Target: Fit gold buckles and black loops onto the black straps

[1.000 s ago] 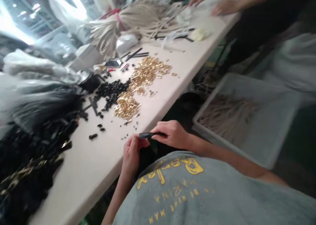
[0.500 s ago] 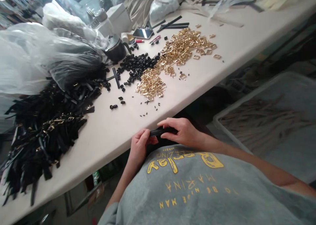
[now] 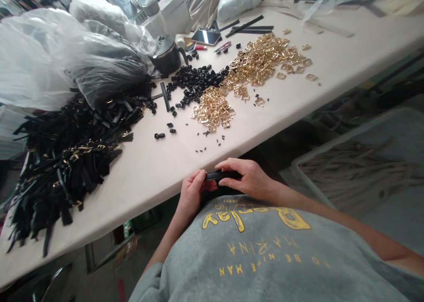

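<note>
A short black strap [image 3: 214, 176] stretches between my hands at the table's front edge, close to my shirt. My left hand [image 3: 193, 188] pinches its left end between thumb and fingers. Around its right part curl the thumb and fingers of my right hand [image 3: 247, 176], hiding that end. Beyond my hands, tiny dark bits lie on the white table [image 3: 159, 169]. Farther back is a pile of gold buckles [image 3: 213, 108], beside a heap of small black loops [image 3: 195, 83]. A large pile of black straps with gold buckles [image 3: 76, 160] covers the left side.
A dark lidded mug [image 3: 165, 56], a phone [image 3: 207, 37] and clear plastic bags [image 3: 43, 59] stand or lie at the back left. Pale strips [image 3: 205, 5] are heaped at the back. Below the table on the right, a translucent bin [image 3: 364, 160] holds more strips.
The view has shifted, so the table items sit slightly farther right and higher. Both hands keep hold of the black strap in nearly the same pose.
</note>
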Demonstrator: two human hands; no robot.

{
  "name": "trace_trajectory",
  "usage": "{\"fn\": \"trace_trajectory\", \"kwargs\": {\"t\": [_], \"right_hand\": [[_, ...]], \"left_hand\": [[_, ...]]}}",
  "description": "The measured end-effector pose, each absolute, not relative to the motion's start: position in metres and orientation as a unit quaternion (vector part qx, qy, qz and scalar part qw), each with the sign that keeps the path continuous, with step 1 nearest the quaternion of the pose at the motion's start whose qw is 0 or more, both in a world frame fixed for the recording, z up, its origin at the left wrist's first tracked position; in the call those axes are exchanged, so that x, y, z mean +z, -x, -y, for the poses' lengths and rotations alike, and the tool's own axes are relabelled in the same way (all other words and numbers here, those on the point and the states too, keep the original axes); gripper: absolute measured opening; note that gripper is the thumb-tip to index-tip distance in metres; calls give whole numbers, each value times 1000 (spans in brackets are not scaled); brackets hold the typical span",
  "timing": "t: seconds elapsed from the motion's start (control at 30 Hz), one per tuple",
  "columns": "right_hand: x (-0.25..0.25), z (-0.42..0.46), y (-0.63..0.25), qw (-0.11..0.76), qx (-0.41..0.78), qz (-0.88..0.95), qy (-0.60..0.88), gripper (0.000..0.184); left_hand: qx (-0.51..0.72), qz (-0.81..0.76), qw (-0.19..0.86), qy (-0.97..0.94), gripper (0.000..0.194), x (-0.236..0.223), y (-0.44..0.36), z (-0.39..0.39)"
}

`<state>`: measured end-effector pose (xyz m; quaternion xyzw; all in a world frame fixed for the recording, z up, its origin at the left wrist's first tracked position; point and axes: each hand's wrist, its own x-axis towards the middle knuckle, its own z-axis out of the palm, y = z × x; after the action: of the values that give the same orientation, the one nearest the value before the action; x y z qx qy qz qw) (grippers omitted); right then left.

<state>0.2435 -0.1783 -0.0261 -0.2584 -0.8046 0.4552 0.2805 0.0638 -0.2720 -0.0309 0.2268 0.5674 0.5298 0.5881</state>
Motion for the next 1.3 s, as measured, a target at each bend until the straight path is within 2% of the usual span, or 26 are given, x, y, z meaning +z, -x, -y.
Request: {"fn": "trace_trajectory", "kwargs": {"t": [0.23, 0.37, 0.47, 0.57, 0.73, 0.93, 1.1, 1.3], "right_hand": [[-29, 174, -243, 300, 413, 832, 217, 14], [-17, 147, -242, 289, 360, 865, 194, 11], [12, 117, -231, 278, 298, 902, 142, 14], [41, 87, -212, 247, 223, 935, 122, 21], [53, 55, -186, 205, 170, 940, 212, 24], [18, 49, -197, 182, 237, 902, 312, 27], [-2, 52, -204, 156, 278, 895, 313, 27], [-1, 53, -196, 188, 308, 880, 310, 28]], "left_hand": [[509, -575, 587, -256, 38, -39, -72, 267], [449, -578, 567, -378, 39, -18, -59, 246], [412, -600, 447, -520, 28, 16, -40, 224], [410, -619, 345, -573, 21, 42, -19, 197], [507, -581, 471, -428, 32, 34, 3, 158], [539, -552, 572, -278, 36, -4, 15, 144], [515, -550, 600, -269, 33, -9, 15, 144], [500, -570, 596, -264, 34, -7, 16, 143]]}}
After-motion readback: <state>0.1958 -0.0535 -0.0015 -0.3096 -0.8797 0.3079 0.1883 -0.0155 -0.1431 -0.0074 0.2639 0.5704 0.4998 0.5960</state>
